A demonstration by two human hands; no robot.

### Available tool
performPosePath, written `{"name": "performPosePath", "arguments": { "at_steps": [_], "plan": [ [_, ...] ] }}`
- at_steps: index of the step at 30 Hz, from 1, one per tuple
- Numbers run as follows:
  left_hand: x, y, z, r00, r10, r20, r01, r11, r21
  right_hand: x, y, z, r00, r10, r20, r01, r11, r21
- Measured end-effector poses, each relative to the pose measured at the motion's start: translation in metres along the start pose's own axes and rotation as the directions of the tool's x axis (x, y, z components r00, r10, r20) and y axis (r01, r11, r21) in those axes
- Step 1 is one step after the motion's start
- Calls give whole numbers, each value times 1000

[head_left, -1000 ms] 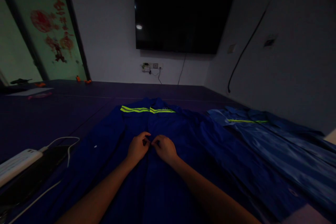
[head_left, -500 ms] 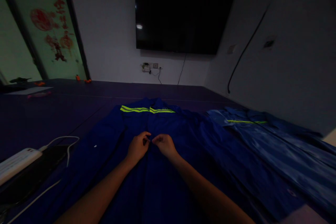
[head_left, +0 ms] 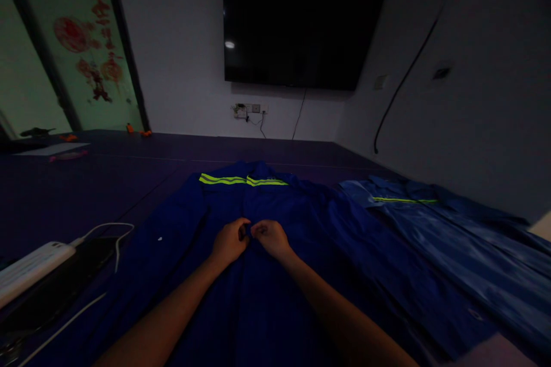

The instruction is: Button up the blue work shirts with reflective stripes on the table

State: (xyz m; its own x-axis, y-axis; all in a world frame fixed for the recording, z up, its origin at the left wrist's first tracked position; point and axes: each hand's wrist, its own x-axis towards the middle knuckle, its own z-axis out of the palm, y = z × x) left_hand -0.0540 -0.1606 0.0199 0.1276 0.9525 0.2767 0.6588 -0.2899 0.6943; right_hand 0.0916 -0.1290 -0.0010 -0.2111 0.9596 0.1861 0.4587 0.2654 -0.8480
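A dark blue work jacket (head_left: 275, 200) with yellow-green reflective strips across the chest lies spread out in front of me, collar away from me. Over its front placket, below the strips, my left hand (head_left: 231, 241) and my right hand (head_left: 271, 238) almost meet. Both have their fingers curled and the tips pinched at the placket edge. The small bit of cloth or fastener between the fingertips is too dark to make out.
To the right lies a lighter blue garment (head_left: 456, 241) with a thin yellow-green strip. At the left are a white power strip (head_left: 37, 269), a dark flat object (head_left: 64, 284) and a white cable (head_left: 117, 246). A television (head_left: 303, 28) hangs on the far wall.
The view has shifted slightly. Both hands stay at the same part of the placket, with only a small movement of the fingers.
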Motion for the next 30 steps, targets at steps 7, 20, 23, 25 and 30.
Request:
{"name": "performPosePath", "arguments": {
  "at_steps": [7, 20, 23, 25, 30],
  "plan": [
    [-5, 5, -20, 998, -13, -58, 5, 990, -140, -27, -34, -18, 991, -59, -123, 46, 994, -102],
    [-102, 39, -33, 989, -23, 149, 2, 990, 138, -133, -77, -7, 999, -5, 36, 23, 844, -535],
    [-102, 44, -25, 996, -6, 87, 0, 998, 61, -131, -72, -6, 999, -8, 42, 27, 879, -475],
    [-100, 44, -21, 999, -7, 52, 6, 1000, 22, -130, -69, -6, 999, -3, 45, 23, 900, -435],
    [-102, 41, -13, 999, -16, 36, 15, 1000, 21, -131, -68, -3, 999, 33, 33, -15, 897, -441]
  ]
}}
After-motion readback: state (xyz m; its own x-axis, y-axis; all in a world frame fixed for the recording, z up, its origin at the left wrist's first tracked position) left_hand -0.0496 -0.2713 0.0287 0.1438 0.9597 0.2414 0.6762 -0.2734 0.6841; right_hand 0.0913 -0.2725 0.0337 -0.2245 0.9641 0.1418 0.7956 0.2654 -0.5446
